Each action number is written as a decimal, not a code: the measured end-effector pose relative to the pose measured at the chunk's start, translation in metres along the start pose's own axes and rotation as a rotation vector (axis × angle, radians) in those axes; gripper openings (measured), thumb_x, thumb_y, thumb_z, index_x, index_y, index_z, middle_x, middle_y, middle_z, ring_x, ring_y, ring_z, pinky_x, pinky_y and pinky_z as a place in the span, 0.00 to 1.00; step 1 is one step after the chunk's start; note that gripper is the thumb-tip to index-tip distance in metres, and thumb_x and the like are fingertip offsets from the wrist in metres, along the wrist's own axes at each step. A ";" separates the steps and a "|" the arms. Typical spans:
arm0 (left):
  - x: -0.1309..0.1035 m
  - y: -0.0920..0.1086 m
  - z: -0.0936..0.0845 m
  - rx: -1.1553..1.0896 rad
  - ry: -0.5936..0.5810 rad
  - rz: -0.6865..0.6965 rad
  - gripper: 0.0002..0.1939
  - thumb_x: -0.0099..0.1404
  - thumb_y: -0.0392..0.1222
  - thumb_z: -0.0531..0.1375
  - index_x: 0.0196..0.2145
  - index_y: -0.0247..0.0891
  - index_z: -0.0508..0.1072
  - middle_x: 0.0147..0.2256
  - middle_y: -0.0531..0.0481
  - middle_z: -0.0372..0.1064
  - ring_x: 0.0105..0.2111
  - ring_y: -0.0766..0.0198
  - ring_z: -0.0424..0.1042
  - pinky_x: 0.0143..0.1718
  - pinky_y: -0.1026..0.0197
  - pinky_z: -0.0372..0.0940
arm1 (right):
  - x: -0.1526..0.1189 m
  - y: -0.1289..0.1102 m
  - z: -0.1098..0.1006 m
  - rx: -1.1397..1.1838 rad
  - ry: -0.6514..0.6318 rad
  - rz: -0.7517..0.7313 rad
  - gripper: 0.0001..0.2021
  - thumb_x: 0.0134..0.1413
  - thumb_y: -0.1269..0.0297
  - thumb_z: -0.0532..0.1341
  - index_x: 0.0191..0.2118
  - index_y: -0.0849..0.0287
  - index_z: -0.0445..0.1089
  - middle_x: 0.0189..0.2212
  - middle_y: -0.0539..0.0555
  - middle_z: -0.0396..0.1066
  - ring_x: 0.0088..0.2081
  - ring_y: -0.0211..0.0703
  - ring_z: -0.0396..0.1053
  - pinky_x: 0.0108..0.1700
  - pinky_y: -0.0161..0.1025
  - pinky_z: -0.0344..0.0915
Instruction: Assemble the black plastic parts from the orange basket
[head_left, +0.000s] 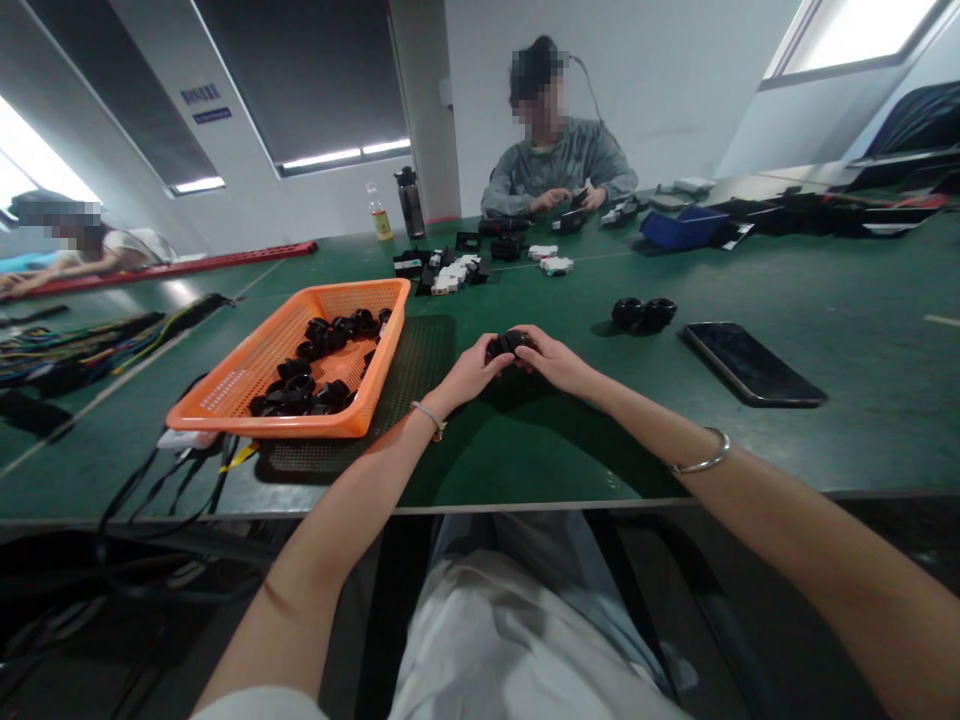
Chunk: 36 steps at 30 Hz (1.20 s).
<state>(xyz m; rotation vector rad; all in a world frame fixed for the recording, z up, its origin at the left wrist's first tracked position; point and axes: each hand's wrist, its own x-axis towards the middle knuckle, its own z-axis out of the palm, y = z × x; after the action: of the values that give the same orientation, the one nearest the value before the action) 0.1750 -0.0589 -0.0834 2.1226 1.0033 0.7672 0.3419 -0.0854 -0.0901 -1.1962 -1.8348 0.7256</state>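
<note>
Both of my hands meet over the green table, gripping one small black rounded plastic part (pixel 507 344) between them. My left hand (pixel 475 368) is closed on its left side, thumb along the near edge. On its right side my right hand (pixel 551 358) pinches it with thumb and fingers. The fingers cover much of the part, so its exact kind cannot be told. To the left, an orange perforated basket (pixel 277 428) holds several similar black parts (pixel 330 335). A pair of black rounded parts (pixel 643 314) lies on the table to the right of my hands.
A smartphone (pixel 754 364) lies at right. Beyond my hands are white and black pieces (pixel 456 272), a bottle (pixel 379 212), a dark flask (pixel 410 202) and a blue bin (pixel 684 228). Cable bundles (pixel 135 345) lie at left. One person (pixel 559 165) sits opposite, another far left.
</note>
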 end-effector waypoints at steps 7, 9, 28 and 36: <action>0.004 -0.006 0.003 -0.192 -0.045 -0.021 0.14 0.62 0.42 0.54 0.44 0.33 0.61 0.24 0.56 0.63 0.24 0.71 0.64 0.29 0.66 0.58 | -0.001 0.001 -0.004 -0.152 0.029 -0.143 0.19 0.52 0.63 0.53 0.50 0.60 0.58 0.40 0.57 0.68 0.37 0.45 0.67 0.41 0.45 0.65; 0.005 -0.008 0.004 -0.296 -0.092 -0.045 0.13 0.63 0.42 0.52 0.44 0.33 0.60 0.27 0.54 0.64 0.23 0.73 0.63 0.27 0.67 0.57 | -0.001 0.000 -0.004 -0.193 0.046 -0.181 0.18 0.51 0.64 0.53 0.50 0.59 0.59 0.42 0.59 0.68 0.39 0.46 0.67 0.42 0.45 0.64; -0.003 0.000 0.002 0.330 -0.016 0.210 0.16 0.61 0.40 0.56 0.46 0.31 0.61 0.45 0.38 0.65 0.46 0.55 0.66 0.49 0.52 0.60 | -0.003 -0.010 0.001 -0.055 0.059 0.114 0.09 0.53 0.59 0.49 0.31 0.59 0.61 0.23 0.51 0.64 0.24 0.40 0.62 0.29 0.38 0.60; -0.002 0.000 0.002 0.377 -0.006 0.230 0.18 0.61 0.41 0.56 0.48 0.33 0.60 0.47 0.39 0.64 0.48 0.55 0.64 0.51 0.52 0.59 | 0.002 -0.002 0.001 0.192 -0.016 0.216 0.09 0.54 0.59 0.50 0.27 0.57 0.57 0.15 0.44 0.54 0.17 0.34 0.54 0.21 0.33 0.52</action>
<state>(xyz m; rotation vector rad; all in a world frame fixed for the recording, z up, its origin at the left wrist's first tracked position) 0.1754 -0.0608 -0.0852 2.5980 0.9700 0.7217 0.3397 -0.0847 -0.0887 -1.2754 -1.6221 1.0114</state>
